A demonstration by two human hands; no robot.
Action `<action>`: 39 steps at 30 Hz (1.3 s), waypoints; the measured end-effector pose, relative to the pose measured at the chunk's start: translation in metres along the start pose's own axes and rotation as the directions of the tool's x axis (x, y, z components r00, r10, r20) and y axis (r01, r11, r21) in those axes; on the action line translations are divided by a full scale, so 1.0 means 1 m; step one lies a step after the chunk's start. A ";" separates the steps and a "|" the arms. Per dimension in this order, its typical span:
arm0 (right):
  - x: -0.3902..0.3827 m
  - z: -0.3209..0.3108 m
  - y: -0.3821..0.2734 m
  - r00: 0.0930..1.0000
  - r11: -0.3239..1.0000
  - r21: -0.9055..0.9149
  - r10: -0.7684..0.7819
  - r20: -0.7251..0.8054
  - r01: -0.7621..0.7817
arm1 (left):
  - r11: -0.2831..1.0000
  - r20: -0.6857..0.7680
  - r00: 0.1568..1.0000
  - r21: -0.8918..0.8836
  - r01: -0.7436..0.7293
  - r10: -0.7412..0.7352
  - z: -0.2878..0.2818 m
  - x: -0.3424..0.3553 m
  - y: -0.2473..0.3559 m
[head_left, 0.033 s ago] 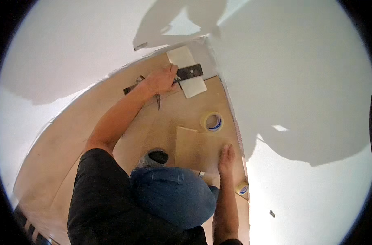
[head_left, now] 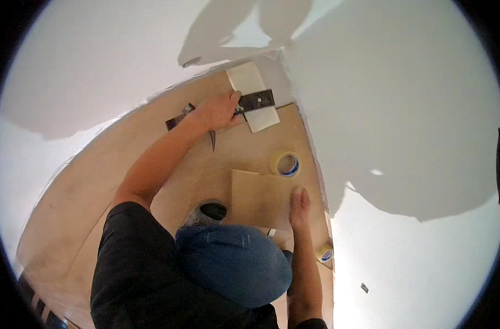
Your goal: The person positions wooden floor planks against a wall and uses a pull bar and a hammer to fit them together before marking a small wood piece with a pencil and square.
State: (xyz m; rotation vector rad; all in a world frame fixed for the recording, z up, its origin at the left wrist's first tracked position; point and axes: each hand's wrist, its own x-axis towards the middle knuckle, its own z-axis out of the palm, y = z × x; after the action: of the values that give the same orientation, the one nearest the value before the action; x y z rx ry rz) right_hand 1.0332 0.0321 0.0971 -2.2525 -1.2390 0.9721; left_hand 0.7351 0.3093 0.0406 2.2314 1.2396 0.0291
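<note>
Sheet (head_left: pixel 257 196), brown, in right hand (head_left: pixel 300 206), grip closed (left hand (head_left: pixel 219 111) over dark bar (head_left: pixel 255 101), grip unclear)

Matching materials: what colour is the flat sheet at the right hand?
The flat sheet is brown; head view.

Light: strong on the lower-right wall (head_left: pixel 403 268), dimmer over the brown floor (head_left: pixel 206 176). Shadows (head_left: pixel 425 183): large, grey, upper centre and right. Right hand (head_left: pixel 300 207): slightly blurred. Edges: fisheye-bent, corners black.
</note>
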 end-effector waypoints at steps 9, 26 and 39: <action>0.086 0.050 -0.077 0.927 0.767 -0.531 -0.357 0.115 0.361 | 0.996 0.235 0.968 -0.014 0.091 -0.085 0.015 -0.087 -0.035; 0.151 0.058 -0.097 0.899 0.767 -0.520 -0.438 0.003 0.376 | 0.950 0.051 0.987 -0.266 0.163 -0.155 0.061 -0.092 0.041; -0.094 -0.020 0.096 0.968 0.951 -0.236 0.157 -0.194 -0.201 | 0.292 0.360 0.885 -0.848 0.442 -0.295 0.037 -0.065 -0.012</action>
State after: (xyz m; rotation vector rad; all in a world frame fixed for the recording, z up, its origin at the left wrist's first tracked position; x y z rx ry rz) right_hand 1.0686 -0.0989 0.0874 -2.6250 -1.1535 0.6894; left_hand 0.6999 0.2453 0.0205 0.8922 1.1899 0.3115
